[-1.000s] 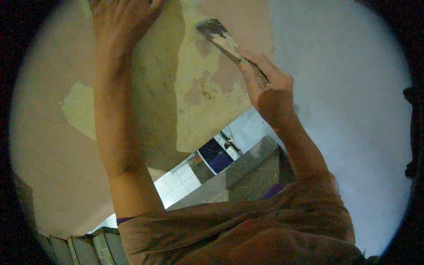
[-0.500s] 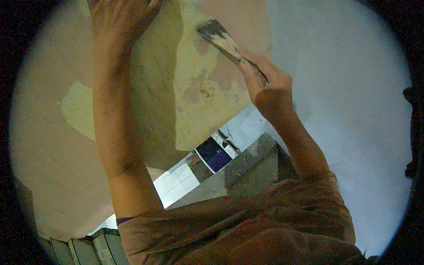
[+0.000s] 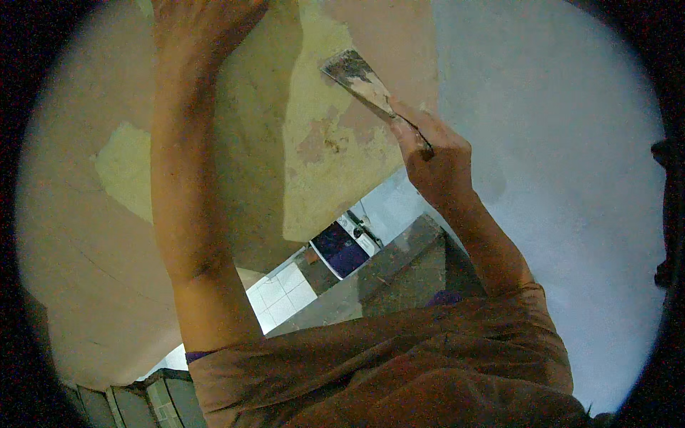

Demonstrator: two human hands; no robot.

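Observation:
A putty knife [image 3: 367, 89] with a stained, plaster-smeared blade is gripped in my right hand [image 3: 435, 146], the fingers wrapped round its handle. Its blade edge lies at or close to the wall [image 3: 314, 178], which is patchy yellow and pinkish with flaked spots beside the blade. My left arm reaches up along the same wall, and the left hand [image 3: 207, 25] is at the upper edge of the picture. Its fingers are cut off by that edge, so I cannot see how they are held.
A smooth pale bluish wall [image 3: 556, 143] stands to the right. Below lie a grey ledge [image 3: 399, 271], white floor tiles [image 3: 282, 292] and a dark-topped white appliance [image 3: 342, 250]. Stair-like steps [image 3: 135, 406] show at lower left. A thin crack runs across the left wall surface.
My right hand and the putty knife have shifted slightly downward along the wall. The left arm stays in nearly the same place.

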